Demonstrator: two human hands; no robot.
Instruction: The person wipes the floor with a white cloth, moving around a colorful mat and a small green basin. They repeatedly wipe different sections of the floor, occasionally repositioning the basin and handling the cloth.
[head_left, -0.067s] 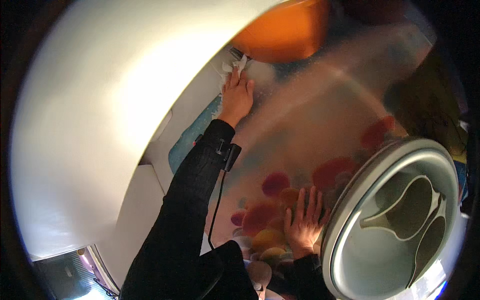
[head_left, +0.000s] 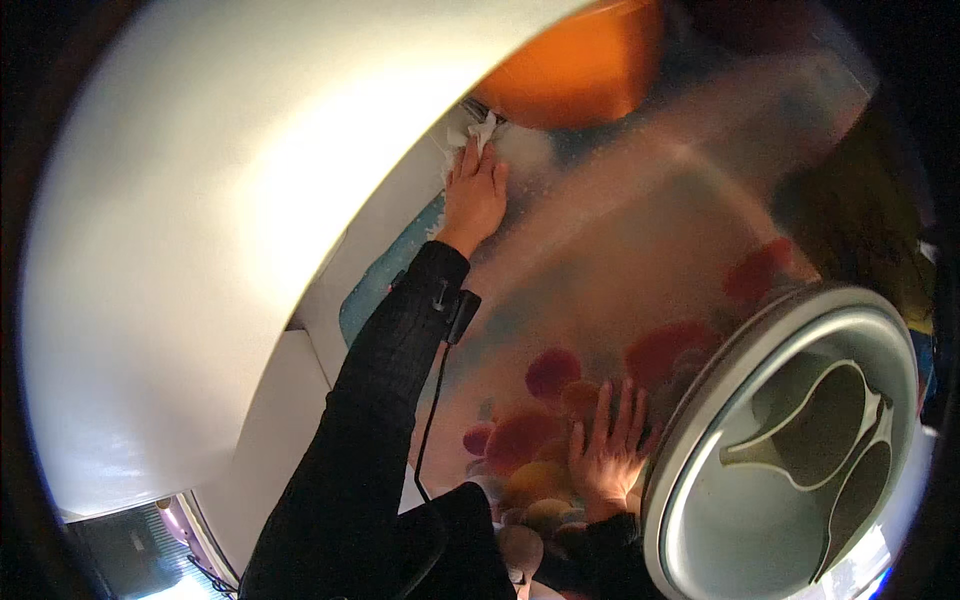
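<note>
My left hand (head_left: 474,205) reaches far forward, palm down, with its fingers extended over a crumpled white tissue (head_left: 484,130). Its fingertips pin the tissue to the surface, and part of it sticks up past them. A small black device (head_left: 462,316) with a cable is strapped to my left forearm near the wrist. Lower down and to the right, my right hand (head_left: 608,445) lies flat, fingers spread, on a glossy sheet (head_left: 600,260) printed with coloured pebbles. Nothing shows in that hand.
A large bright white curved surface (head_left: 170,270) fills the left side. An orange rounded object (head_left: 580,70) stands just beyond the tissue. A grey round-rimmed piece (head_left: 690,460) with hollow openings sits close right of my right hand. A teal patterned strip (head_left: 375,290) runs beside my left forearm.
</note>
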